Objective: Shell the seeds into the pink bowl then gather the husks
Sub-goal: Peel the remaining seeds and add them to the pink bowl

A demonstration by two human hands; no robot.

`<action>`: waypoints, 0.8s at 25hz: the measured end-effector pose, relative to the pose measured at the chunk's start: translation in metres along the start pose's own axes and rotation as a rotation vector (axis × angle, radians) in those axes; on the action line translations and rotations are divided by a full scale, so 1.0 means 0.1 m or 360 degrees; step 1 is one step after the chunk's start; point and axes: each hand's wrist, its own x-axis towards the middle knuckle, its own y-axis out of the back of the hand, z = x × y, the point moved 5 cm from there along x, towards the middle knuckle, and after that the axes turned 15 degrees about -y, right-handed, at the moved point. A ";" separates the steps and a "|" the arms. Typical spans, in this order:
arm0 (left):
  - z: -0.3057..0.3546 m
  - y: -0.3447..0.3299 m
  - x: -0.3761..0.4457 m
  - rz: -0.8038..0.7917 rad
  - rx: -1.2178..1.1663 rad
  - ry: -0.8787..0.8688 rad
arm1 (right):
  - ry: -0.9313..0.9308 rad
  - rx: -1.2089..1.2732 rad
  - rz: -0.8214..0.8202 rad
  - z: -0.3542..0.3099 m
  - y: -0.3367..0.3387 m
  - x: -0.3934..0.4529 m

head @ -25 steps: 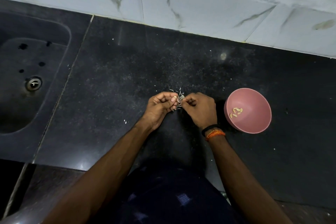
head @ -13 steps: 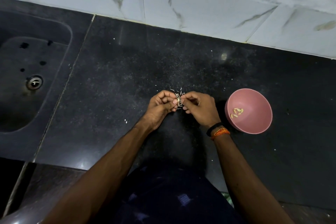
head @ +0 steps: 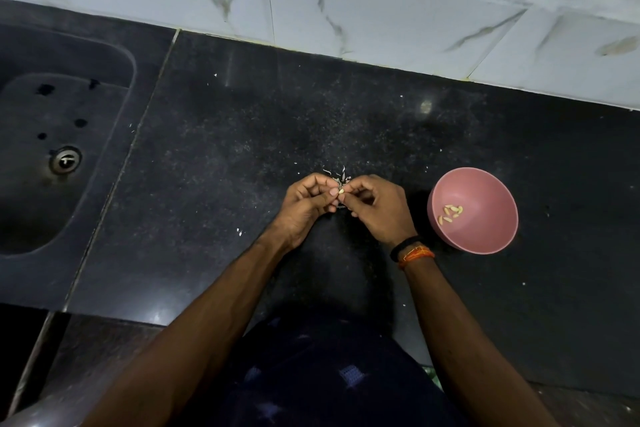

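- Both hands, left hand (head: 306, 206) and right hand (head: 379, 210), are pinching one seed (head: 340, 190)
- Kernel risking dropping among husks (head: 337, 177) on desk (head: 242, 149), missing pink bowl (head: 485, 184)

The bowl (head: 491, 236) stands on the surface (head: 242, 135), with shelled seeds (head: 450, 212) in it. Left of the bowl, both hands meet over a husk pile (head: 337, 177). Far left of the bowl lies the sink (head: 52, 184); behind it, the tiled wall (head: 346, 3).

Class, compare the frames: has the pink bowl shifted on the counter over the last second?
No. The pink bowl keeps the same spot on the black counter, equally far from the tiled wall edge.
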 end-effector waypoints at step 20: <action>-0.03 0.01 -0.01 0.0057 0.0075 -0.0133 | -0.0029 -0.0053 -0.0023 -0.03 0.01 0.01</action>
